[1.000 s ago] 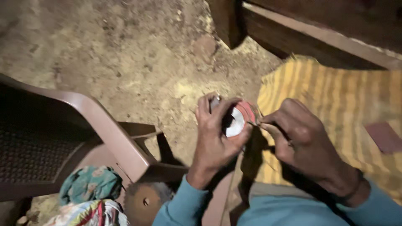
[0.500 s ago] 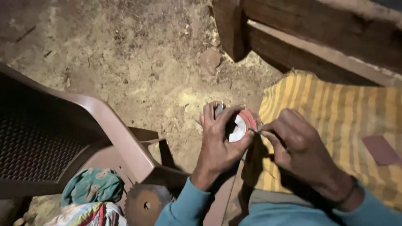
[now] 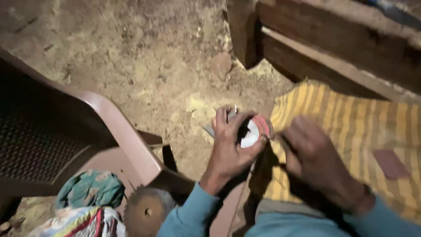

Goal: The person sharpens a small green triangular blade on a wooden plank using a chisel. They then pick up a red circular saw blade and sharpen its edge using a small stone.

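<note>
Red-rimmed round piece (image 3: 254,131), two hands

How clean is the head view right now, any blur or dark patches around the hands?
Head view: the right hand is smeared by motion blur; the left hand and the small round white-faced object it grips are sharper. Light falls on the dirt floor; the brown plastic chair seat lies in deep shadow.

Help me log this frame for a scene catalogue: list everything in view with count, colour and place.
round roll: one, white face with red rim, centre, held in the hands
striped cloth: one, yellow, right
plastic chair: one, brown, left
bundled cloths: a few, teal and multicoloured, bottom left
toothed disc: one, rusty brown, bottom
wooden frame: one, dark brown, top right
dirt floor: tan, upper centre
left hand: grips the roll
right hand: blurred, at the roll's edge
</note>
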{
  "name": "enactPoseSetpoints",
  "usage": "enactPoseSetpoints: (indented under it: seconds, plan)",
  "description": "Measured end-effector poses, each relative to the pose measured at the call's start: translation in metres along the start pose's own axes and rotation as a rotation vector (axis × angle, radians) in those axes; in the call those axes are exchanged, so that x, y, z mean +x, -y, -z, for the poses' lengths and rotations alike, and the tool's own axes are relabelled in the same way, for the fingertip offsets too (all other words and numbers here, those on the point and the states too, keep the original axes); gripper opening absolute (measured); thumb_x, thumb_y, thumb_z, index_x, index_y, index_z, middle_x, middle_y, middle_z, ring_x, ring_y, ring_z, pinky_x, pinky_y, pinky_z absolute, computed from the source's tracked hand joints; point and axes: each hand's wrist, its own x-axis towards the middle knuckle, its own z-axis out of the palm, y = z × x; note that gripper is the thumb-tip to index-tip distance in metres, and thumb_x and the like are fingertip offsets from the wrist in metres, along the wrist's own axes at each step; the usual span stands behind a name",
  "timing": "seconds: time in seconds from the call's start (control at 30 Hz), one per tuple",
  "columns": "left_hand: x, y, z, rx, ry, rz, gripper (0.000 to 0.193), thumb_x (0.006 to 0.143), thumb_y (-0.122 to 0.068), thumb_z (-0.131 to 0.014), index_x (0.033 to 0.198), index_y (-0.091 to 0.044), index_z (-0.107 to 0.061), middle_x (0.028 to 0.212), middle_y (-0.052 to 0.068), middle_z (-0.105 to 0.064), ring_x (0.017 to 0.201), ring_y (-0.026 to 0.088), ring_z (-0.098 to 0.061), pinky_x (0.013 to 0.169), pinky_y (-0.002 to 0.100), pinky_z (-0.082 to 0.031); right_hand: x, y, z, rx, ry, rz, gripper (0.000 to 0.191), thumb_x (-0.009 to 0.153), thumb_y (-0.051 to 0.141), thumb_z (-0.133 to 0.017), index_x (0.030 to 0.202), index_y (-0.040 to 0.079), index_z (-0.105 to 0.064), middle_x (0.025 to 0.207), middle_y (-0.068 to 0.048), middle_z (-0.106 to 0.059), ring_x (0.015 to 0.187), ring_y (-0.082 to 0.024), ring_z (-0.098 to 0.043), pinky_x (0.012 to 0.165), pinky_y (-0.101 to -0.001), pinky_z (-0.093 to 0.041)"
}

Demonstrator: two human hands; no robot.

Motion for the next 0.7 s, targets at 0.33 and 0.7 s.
enactPoseSetpoints:
  seconds: [0.33,0.7]
  plan:
    - [0.0020,-0.0011,0.0010,0.007,0.003,-0.014,0.049,0.076,-0.024,-0.079,0.121,-0.008,-0.066,0.114,0.020,-0.058,0.117,0.038,-0.049,0.104,0.048,-0.038,0.0013,-0.0013,0.0017,-0.045,0.035,0.011,0.016,0.072,-0.006,-0.067,0.087,-0.002,-0.061,0.079,-0.016,-0.047,0.077,-0.034,-0.052,0.069,-0.0457,-0.045]
    - [-0.0012,0.0034,-0.0011,0.028,0.033,-0.001,0.051,0.080,-0.026,-0.077,0.126,-0.007,-0.066,0.121,0.017,-0.060,0.123,0.036,-0.049,0.109,0.048,-0.039,-0.0015,-0.0013,-0.0027,-0.001,-0.017,-0.009,0.010,0.083,-0.003,-0.070,0.088,-0.002,-0.062,0.082,-0.016,-0.050,0.079,-0.035,-0.052,0.069,-0.0464,-0.043]
